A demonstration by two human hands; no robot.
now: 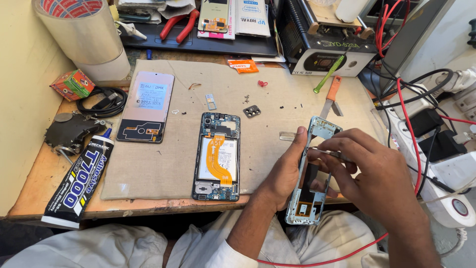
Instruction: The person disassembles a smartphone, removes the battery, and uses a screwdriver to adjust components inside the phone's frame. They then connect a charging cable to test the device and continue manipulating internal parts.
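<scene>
Pale-blue phone frame [308, 186] is held upright over the lap at the worktop's [34, 183] front edge, right of the mat [267, 99]. Left hand [282, 173] grips the frame's left side, thumb up along its edge, fingers closed round it. Right hand [369, 166] sits on the frame's right side, fingers pinched on thin metal tweezers [329, 153] whose tip points into the frame's upper part. Opened phone [218, 156] lies flat mid-mat, orange flex cable across its battery. Back cover [147, 106] lies inside-up at the mat's left. Small camera bezel [252, 111] and loose screws [246, 98] sit just above the phone. Black glue tube [79, 182] lies on bare wood at the left edge, coiled black cable [101, 101] behind it. Tape roll [82, 32] stands far left. Green screwdriver [328, 73] and orange-handled blade [331, 97] lie near the heater box [325, 47] at the back right. Red pliers [179, 25] at the back
</scene>
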